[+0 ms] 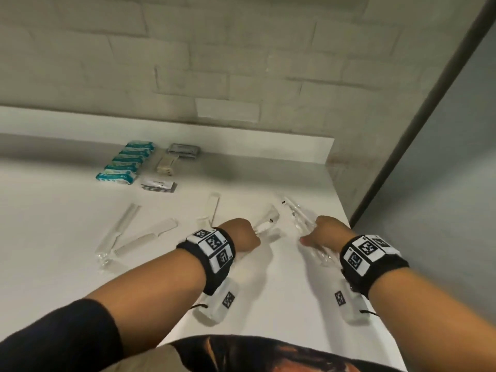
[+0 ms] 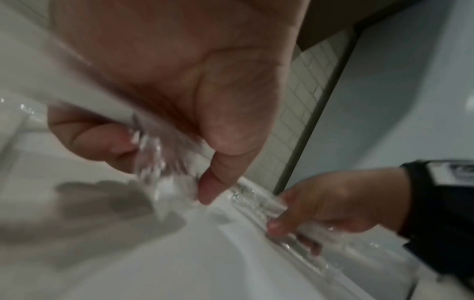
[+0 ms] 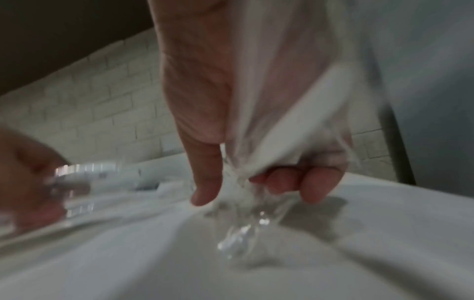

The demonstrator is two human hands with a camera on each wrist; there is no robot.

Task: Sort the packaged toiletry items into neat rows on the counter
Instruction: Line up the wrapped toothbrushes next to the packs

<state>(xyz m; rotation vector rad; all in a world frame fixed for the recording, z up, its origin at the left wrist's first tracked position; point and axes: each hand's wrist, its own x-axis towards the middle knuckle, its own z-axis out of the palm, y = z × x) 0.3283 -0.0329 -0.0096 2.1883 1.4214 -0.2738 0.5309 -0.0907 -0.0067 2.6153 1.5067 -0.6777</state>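
Both hands are busy at the near right part of the tabletop (image 1: 268, 291), well this side of the row of blue packets (image 1: 126, 163) that I'll use as my marker. The left hand (image 1: 243, 237) has its grip closed around one clear-wrapped white item (image 1: 264, 224), thumb and curled fingers (image 2: 97, 140) pinching the crinkly wrapper. The right hand (image 1: 326, 232) grips a bundle of the same clear-wrapped items (image 1: 300, 218); in the right wrist view its fingers (image 3: 315, 182) curl round the plastic with the wrapper ends trailing down toward the surface.

I'd say the step is gathering these long wrapped pieces so they can be laid in a row. To do it well, I would hold them by the stiff body rather than the loose film, which looks slippery and likely to slide, turn them all to face one way, and set them down parallel, touching or just beside each other, in front of the blue packets and clear of the tabletop's right edge.

Counting: six blue packets in the row, though blur makes that approximate. Right of them sit a grey packet (image 1: 183, 150), a beige one (image 1: 166, 163) and a stack of white sachets (image 1: 158, 185), number unclear. Nearer than the blue packets lie three wrapped combs (image 1: 150, 234), loose and unaligned. How many pieces the right hand holds I cannot tell.
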